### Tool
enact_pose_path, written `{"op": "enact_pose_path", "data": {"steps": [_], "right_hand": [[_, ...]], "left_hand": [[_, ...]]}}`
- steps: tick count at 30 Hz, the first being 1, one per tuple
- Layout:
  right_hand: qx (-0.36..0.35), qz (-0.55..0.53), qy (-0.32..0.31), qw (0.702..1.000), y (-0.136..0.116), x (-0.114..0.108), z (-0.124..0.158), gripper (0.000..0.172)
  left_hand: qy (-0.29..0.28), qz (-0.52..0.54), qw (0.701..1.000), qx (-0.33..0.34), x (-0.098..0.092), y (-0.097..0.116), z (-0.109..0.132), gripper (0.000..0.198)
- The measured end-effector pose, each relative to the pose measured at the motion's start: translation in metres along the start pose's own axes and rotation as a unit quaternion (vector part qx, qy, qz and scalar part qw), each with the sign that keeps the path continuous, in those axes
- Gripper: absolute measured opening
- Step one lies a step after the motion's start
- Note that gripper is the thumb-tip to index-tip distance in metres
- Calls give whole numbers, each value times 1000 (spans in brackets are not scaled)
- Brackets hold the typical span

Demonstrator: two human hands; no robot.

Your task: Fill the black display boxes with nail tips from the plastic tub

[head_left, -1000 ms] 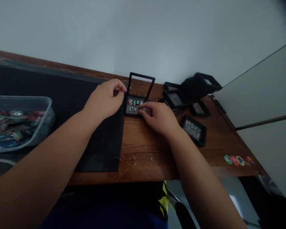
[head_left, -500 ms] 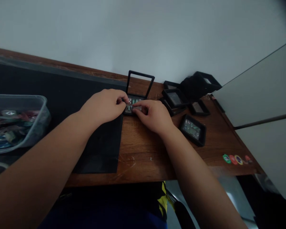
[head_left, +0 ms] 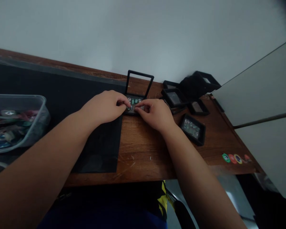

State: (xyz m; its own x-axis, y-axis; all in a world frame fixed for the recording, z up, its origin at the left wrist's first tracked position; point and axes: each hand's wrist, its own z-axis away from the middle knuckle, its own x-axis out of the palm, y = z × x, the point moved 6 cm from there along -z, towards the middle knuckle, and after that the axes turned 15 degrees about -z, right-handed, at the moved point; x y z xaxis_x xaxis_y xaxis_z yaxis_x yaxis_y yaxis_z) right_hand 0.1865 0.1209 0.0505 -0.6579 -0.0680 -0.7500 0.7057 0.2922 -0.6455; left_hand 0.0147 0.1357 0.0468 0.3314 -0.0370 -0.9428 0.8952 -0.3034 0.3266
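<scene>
A small black hinged display case [head_left: 133, 95] stands with its clear-windowed lid [head_left: 141, 74] raised at the back of the desk. Small shiny green and clear stones [head_left: 132, 101] lie in its base. My left hand [head_left: 105, 106] reaches over the left side of the case, thumb and forefinger curled together among the stones. From the right, my right hand [head_left: 158, 114] comes in with its thumb and forefinger pinched over the case's right half. Whatever either pinch holds is too small and hidden to make out.
A clear plastic tub [head_left: 35, 127] of colourful pieces stands left on a black mat [head_left: 97, 159]. To the right lie a filled case [head_left: 193, 128], several stacked black cases [head_left: 175, 96] and round stickers [head_left: 237, 158] near the desk's front edge. A wall rises behind.
My fingers have shifted slightly within the case, the right hand a little up and right, uncovering more of the stones between the hands. The case stays in place.
</scene>
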Motion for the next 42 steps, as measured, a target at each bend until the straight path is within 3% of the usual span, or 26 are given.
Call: {"op": "enact_pose_path", "data": {"steps": [9, 16, 36, 42], "right_hand": [[-26, -16, -6, 1000, -4, 4, 0, 26], [-56, 7, -34, 998, -12, 11, -5, 23], [-17, 36, -19, 999, -8, 9, -6, 20], [-29, 19, -8, 999, -8, 8, -6, 19]], "left_hand": [[4, -16, 1000, 12, -4, -4, 1, 24], [-73, -61, 995, 7, -2, -3, 2, 34], [-58, -72, 995, -24, 2, -8, 0, 35], [-29, -40, 999, -19, -3, -8, 0, 33]]}}
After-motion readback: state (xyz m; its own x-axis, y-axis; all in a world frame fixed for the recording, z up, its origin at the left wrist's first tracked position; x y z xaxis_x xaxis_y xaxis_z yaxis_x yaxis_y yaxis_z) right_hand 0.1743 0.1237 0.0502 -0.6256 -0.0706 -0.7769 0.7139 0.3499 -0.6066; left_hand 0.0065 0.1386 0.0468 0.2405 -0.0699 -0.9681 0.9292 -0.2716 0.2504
